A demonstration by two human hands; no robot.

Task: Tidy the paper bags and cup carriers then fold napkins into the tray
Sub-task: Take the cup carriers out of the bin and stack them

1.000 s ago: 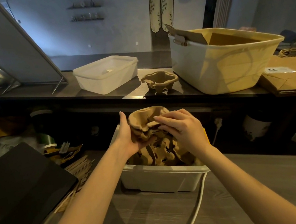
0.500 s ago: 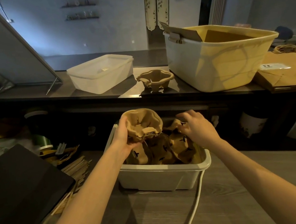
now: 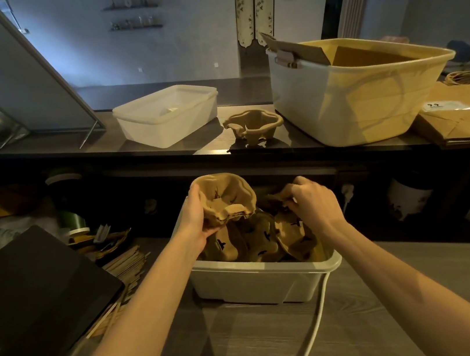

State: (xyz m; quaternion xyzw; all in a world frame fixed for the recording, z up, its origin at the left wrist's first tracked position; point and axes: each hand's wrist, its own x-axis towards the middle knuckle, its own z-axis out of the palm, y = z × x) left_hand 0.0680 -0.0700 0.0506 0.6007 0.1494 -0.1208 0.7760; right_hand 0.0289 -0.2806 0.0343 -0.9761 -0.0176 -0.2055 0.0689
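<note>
Carrier-sorting is the step in hand, by my reading: the napkins are not yet touched, and the work sits in the white bin [image 3: 261,283] at the near edge of the grey table [image 3: 254,354]. Left hand [image 3: 196,224] grips a pulp cup carrier [image 3: 226,197] by its left rim, thumb over the edge and fingers curled beneath, lifting it clear of the heap at the bin's ten o'clock. Right hand [image 3: 314,205], at the bin's two o'clock, has its fingers bent down and pinching the rim of another carrier [image 3: 292,230] that lies among the loose carriers [image 3: 252,239] in the bin. One more carrier [image 3: 253,126] stands alone on the raised counter [image 3: 163,155] at twelve o'clock, between the lidded clear tub [image 3: 168,114] and the large bin [image 3: 358,95]; paper bags [image 3: 467,109] lie flat at two o'clock. Next, I judge, the right hand's carrier must be freed and nested into the lifted one, cups aligned, without crushing the soft pulp.
</note>
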